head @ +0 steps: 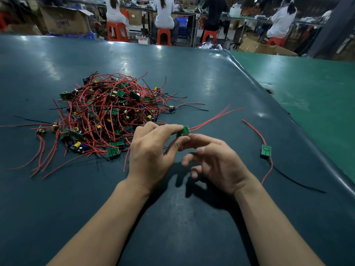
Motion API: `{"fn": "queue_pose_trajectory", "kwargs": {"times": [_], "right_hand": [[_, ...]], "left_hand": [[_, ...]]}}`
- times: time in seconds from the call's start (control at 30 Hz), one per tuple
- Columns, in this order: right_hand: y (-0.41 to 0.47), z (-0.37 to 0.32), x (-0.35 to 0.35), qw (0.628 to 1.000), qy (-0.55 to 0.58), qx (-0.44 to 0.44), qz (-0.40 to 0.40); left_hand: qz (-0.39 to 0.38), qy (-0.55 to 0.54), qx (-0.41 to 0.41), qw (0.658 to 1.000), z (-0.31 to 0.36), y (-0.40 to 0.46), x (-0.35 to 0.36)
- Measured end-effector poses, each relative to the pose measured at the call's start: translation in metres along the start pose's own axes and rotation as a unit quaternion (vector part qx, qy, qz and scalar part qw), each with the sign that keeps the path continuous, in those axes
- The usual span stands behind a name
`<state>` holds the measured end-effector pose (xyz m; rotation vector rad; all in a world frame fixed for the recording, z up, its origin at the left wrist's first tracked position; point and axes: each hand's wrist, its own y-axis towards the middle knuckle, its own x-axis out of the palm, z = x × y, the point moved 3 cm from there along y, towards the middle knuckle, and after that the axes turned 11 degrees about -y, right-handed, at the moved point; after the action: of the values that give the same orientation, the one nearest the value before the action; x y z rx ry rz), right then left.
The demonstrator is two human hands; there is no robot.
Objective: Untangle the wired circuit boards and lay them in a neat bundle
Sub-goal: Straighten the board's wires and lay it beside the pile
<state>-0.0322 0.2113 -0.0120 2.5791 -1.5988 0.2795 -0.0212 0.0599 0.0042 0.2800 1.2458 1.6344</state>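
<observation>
A tangled pile of small green circuit boards with red and black wires (107, 112) lies on the dark table, left of centre. My left hand (151, 150) pinches one green board (183, 130) between thumb and fingertips just above the table. Its red wires (215, 116) trail up to the right. My right hand (217, 160) is right under that board, its thumb and forefinger touching it and the other fingers loosely curled. A single board (266, 150) with red and black wires lies alone on the right.
The dark table (172, 217) has a rounded right edge (288, 120), with a green surface (311, 83) beyond. Several people sit on orange stools (163, 36) at benches in the background, among cardboard boxes (65, 20).
</observation>
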Motion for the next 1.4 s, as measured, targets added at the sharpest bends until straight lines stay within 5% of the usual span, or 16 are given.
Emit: {"fn": "queue_pose_trajectory", "kwargs": {"times": [0.17,0.3,0.37,0.43,0.5,0.57,0.83,1.1,1.23,1.4], "right_hand": [[0.005,0.003,0.002,0.987,-0.073,-0.02,0.143],[0.003,-0.004,-0.012,0.962,-0.021,-0.067,0.266],[0.003,-0.006,-0.014,0.956,0.016,-0.077,0.281],[0.004,-0.005,-0.009,0.96,0.028,-0.077,0.266],[0.006,-0.003,-0.005,0.964,0.023,-0.08,0.251],[0.007,-0.001,-0.003,0.967,0.004,-0.077,0.243],[0.009,0.004,0.008,0.966,-0.073,-0.102,0.226],[0.005,0.0,0.01,0.939,-0.126,-0.136,0.291],[0.001,0.001,0.011,0.926,-0.137,-0.15,0.317],[-0.007,0.002,0.01,0.871,-0.159,-0.181,0.428]], "left_hand": [[-0.044,0.003,0.045,0.998,-0.001,0.0,0.002],[0.115,-0.049,0.079,0.989,0.014,-0.006,-0.006],[0.032,-0.113,0.067,0.991,0.022,-0.011,0.008],[-0.017,-0.175,-0.065,0.982,0.017,-0.011,0.02],[0.008,-0.259,-0.217,0.941,0.006,-0.007,0.024],[0.049,-0.311,-0.283,0.906,-0.003,-0.003,0.023],[0.086,-0.396,-0.296,0.865,-0.013,-0.002,0.026],[0.259,-0.464,-0.398,0.748,-0.031,0.001,0.015],[0.319,-0.455,-0.42,0.717,-0.038,0.001,0.006],[0.391,-0.456,-0.458,0.656,-0.05,-0.006,-0.002]]}}
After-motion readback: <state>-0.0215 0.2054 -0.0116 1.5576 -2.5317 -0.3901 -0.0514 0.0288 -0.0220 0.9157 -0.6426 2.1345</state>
